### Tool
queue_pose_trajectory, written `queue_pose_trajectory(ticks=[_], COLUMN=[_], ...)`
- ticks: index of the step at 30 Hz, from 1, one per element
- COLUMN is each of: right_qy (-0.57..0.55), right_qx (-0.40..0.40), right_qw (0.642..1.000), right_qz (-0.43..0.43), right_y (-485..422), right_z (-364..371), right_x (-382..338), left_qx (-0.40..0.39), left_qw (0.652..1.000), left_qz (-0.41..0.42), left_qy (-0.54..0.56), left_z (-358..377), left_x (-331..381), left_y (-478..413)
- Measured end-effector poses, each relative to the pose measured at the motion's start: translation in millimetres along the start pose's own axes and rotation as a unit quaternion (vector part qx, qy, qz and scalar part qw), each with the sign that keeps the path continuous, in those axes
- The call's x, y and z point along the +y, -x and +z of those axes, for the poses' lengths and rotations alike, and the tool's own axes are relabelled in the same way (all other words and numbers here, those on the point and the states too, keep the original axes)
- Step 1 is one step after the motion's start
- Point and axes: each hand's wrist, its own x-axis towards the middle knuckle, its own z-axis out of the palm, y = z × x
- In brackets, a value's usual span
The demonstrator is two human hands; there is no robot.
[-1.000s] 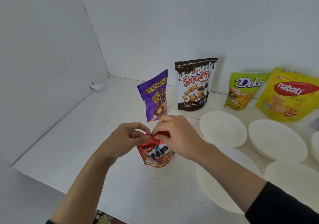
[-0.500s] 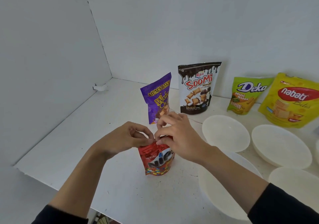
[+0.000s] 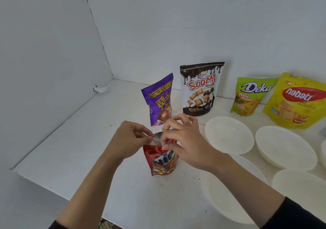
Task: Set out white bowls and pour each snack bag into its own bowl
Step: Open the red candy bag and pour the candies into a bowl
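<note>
Red snack bag (image 3: 163, 161) stands upright on the near middle of the white table (image 3: 84, 151), its mouth pulled apart so the silver lining shows; the left hand (image 3: 130, 140) pinches the left lip between thumb and forefinger, and the right hand (image 3: 183, 140) pinches the right lip the same way, its other fingers lifted and spread; just right of the bag lies a large white bowl (image 3: 229, 202), partly under the right forearm; further right and beyond it sit three smaller bowls (image 3: 229, 135) (image 3: 285, 147) (image 3: 299, 184); behind the hands stands a purple wafer bag (image 3: 160, 99); against the far wall lean a Soomi bag (image 3: 201, 89), a green Deka bag (image 3: 250, 96) and a yellow Nabati bag (image 3: 298, 101)
</note>
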Motion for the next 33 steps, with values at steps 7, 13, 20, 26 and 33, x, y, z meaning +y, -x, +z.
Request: queue_pose_trajectory(ticks=[7,13,20,26,33], right_qy=[-0.001,-0.067,-0.084,0.080,0.039], right_qx=[-0.004,-0.103,-0.083,-0.032,0.098], right_qw=[1.000,0.992,0.990,0.996,0.994], right_qz=[0.012,0.041,0.072,0.014,0.027], right_y=[4.2,9.1,18.7,16.9,1.3], right_z=[-5.8,-19.5,-25.3,-14.9,-20.4], right_x=[1.1,6.2,7.8,-2.3,3.3], left_qx=[-0.113,0.056,-0.017,-0.001,-0.048], left_qw=[0.987,0.966,0.996,0.992,0.968], left_qz=[0.083,0.129,0.085,0.094,0.104], left_qy=[-0.084,-0.217,-0.032,0.087,0.221], left_z=[-3.5,4.8,11.4,19.7,30.3], left_x=[14.4,24.3,14.8,8.0,6.5], left_y=[-8.9,-17.1,-14.2,1.0,14.1])
